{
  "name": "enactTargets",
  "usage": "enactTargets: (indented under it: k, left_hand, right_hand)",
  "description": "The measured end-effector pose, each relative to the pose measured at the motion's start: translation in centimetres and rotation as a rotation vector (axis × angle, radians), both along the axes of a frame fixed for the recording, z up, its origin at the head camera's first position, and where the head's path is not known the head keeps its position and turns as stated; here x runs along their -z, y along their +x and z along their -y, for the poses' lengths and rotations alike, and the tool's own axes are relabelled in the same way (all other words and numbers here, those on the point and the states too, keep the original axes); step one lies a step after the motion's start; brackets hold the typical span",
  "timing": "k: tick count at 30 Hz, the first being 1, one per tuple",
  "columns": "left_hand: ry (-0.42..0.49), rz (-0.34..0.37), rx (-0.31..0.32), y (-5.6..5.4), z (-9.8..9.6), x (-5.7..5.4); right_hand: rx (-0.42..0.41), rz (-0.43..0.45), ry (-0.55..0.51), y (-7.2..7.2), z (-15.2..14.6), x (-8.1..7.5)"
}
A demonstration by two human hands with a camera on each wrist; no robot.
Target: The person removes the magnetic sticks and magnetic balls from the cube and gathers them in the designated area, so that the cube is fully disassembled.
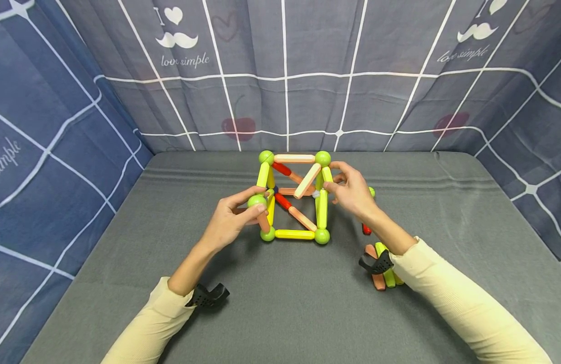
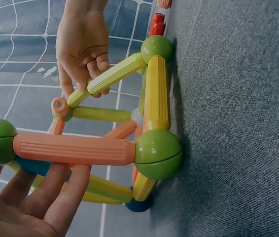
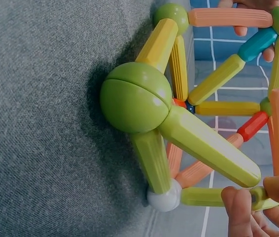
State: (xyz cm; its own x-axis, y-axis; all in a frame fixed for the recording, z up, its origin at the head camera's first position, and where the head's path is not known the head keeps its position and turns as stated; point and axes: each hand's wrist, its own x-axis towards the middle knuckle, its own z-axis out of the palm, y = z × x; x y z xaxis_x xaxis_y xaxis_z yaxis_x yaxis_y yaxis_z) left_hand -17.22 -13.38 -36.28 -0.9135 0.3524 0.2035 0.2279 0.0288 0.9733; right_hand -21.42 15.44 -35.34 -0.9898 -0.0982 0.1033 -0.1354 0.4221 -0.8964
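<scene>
A box-like frame of plastic sticks and balls stands between the hands. Thumb and fingers of my left hand grip a green ball at its near left upper corner. From that ball an orange stick runs down to a lower green ball. At the right side, my right hand pinches a yellow-green stick by the far upper ball. Close to those fingertips ends a slanting light green stick, which rises from the near lower ball. Another orange stick juts from the far upper ball, its near end free.
Loose orange and yellow-green sticks lie below the right wrist, partly hidden. A red piece and a green ball sit behind the right forearm. A patterned curtain borders the grey surface.
</scene>
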Motion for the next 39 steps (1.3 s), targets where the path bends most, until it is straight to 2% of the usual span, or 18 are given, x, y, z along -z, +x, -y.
enactTargets:
  k: [8,20,32,39]
  left_hand:
    - [0.004,0.004,0.003,0.0,0.0,0.0]
    - [0.016,0.01,0.013,0.0,0.0,0.0]
    - [0.027,0.011,0.011,0.0,0.0,0.0]
    - [0.022,0.006,0.005,0.1,0.0,0.0]
  right_hand:
    - [-0.025,-0.003,0.03,0.1,-0.4,0.0]
    - [-0.023,0.021,-0.011,0.7,-1.6,0.0]
    - [-0.025,0.046,-0.03,2.6,-5.0,-0.3]
    - [-0.018,0.07,-0.006,3.5,-8.1,0.3]
